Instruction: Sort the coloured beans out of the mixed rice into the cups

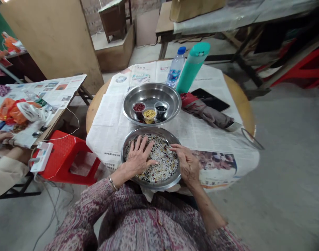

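A steel basin (151,186) near the table's front edge holds a speckled mix of white rice, black grains and scattered red and yellow beans (163,162). Across the left part of this mix lies my left hand (138,155), palm down with fingers spread. My right hand (188,164) is at the basin's right rim, its fingers bent and drawn together, fingertips over the grains; anything between them is hidden. Behind stands a larger steel basin (154,91) containing a cup of red beans (139,107), a cup of yellow beans (149,115) and a cup of black beans (161,108).
Newspaper (102,115) covers the round table. Farther back stand a water bottle (175,68) and a green flask (193,66), beside a dark tablet (210,99) and a folded umbrella (209,113). A red stool (68,157) with a power strip (41,157) is left, near another person's arm.
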`<state>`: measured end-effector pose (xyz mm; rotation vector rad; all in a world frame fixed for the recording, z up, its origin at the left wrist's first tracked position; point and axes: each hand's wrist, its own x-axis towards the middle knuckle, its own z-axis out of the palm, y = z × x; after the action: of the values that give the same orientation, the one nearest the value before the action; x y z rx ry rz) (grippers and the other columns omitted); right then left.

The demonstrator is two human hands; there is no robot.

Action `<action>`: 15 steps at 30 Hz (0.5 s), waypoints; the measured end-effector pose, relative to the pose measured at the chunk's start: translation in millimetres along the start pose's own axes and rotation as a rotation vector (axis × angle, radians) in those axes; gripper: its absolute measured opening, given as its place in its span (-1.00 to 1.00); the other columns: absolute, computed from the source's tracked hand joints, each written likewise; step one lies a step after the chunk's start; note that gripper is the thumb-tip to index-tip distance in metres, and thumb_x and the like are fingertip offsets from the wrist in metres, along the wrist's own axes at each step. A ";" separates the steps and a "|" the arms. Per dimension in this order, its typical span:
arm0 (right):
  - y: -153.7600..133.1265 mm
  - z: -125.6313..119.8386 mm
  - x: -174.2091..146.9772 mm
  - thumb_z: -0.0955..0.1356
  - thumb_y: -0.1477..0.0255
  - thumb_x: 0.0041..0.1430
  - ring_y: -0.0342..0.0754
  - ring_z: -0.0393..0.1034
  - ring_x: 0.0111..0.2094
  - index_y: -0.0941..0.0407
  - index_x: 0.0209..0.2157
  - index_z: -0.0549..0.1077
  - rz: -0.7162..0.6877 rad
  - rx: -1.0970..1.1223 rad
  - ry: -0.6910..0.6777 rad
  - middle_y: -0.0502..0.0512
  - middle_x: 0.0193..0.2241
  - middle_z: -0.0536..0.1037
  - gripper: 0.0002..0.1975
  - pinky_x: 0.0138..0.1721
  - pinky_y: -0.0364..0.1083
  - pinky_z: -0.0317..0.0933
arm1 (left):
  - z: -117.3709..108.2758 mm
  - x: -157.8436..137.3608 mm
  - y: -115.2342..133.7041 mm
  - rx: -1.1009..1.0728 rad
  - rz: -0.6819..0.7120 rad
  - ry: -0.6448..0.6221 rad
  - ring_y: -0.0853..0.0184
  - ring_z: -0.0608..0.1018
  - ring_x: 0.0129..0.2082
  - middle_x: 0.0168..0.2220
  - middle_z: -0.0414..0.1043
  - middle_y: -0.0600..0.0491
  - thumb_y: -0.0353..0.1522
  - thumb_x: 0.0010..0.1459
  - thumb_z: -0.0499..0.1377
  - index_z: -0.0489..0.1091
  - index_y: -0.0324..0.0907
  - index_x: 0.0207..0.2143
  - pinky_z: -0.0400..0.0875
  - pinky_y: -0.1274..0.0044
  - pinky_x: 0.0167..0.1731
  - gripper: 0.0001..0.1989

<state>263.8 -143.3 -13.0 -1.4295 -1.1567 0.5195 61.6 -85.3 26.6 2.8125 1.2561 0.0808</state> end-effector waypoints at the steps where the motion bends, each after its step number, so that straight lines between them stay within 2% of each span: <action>1: 0.3 0.1 -0.1 0.22 0.20 0.36 0.06 0.49 -0.05 0.09 -0.30 0.62 0.003 0.004 -0.003 0.17 -0.15 0.64 -0.60 0.10 0.15 0.28 | -1.5 -1.7 -0.6 -0.025 -0.004 0.000 -0.15 0.01 0.44 0.45 -0.06 -0.23 0.04 0.24 0.17 0.06 -0.17 0.39 0.13 0.01 0.30 -0.18; 4: 1.8 0.0 -0.8 0.23 0.20 0.35 0.06 0.49 -0.04 0.09 -0.29 0.62 0.014 0.006 -0.009 0.18 -0.13 0.64 -0.60 0.10 0.14 0.30 | -7.5 -8.9 -4.6 -0.120 0.012 0.038 -0.10 0.08 0.43 0.41 0.04 -0.26 -0.06 0.26 0.21 0.15 -0.21 0.33 0.22 0.07 0.29 -0.29; 6: 3.2 -0.4 -1.1 0.23 0.20 0.35 0.07 0.49 -0.03 0.09 -0.28 0.63 0.014 -0.001 -0.010 0.18 -0.12 0.63 -0.60 0.10 0.14 0.30 | -12.5 -14.4 -9.9 -0.204 0.049 0.096 0.01 0.21 0.37 0.33 0.18 -0.22 -0.20 0.31 0.19 0.22 -0.18 0.25 0.28 0.13 0.26 -0.47; 9: 5.7 -0.9 -1.2 0.23 0.19 0.35 0.08 0.49 -0.02 0.08 -0.29 0.63 0.008 -0.009 -0.024 0.19 -0.11 0.63 -0.60 0.12 0.16 0.30 | -17.3 -21.2 -18.0 -0.327 0.039 0.184 0.21 0.45 0.10 0.03 0.42 -0.09 -0.44 0.38 0.05 0.38 -0.15 0.03 0.40 0.28 0.15 -0.77; 11: 7.2 -1.1 -1.2 0.23 0.18 0.34 0.09 0.48 -0.01 0.07 -0.29 0.64 0.016 -0.014 -0.039 0.19 -0.09 0.63 -0.59 0.12 0.17 0.29 | -17.0 -24.3 -20.1 -0.396 0.015 0.205 0.28 0.48 -0.06 -0.15 0.43 -0.02 -0.51 0.39 -0.03 0.41 -0.17 -0.13 0.45 0.39 0.04 -0.77; 15: 8.9 -1.1 -1.8 0.23 0.15 0.33 0.11 0.46 0.02 0.07 -0.27 0.64 0.046 -0.034 -0.068 0.21 -0.06 0.61 -0.58 0.14 0.20 0.28 | -11.1 -28.8 -15.1 -0.431 0.030 0.150 0.32 0.49 -0.19 -0.24 0.42 0.03 -0.47 0.41 -0.01 0.39 -0.17 -0.22 0.47 0.49 -0.11 -0.80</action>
<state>267.1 -143.9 -21.5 -1.4808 -1.1936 0.5870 30.3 -96.3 35.9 2.4862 1.0651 0.5069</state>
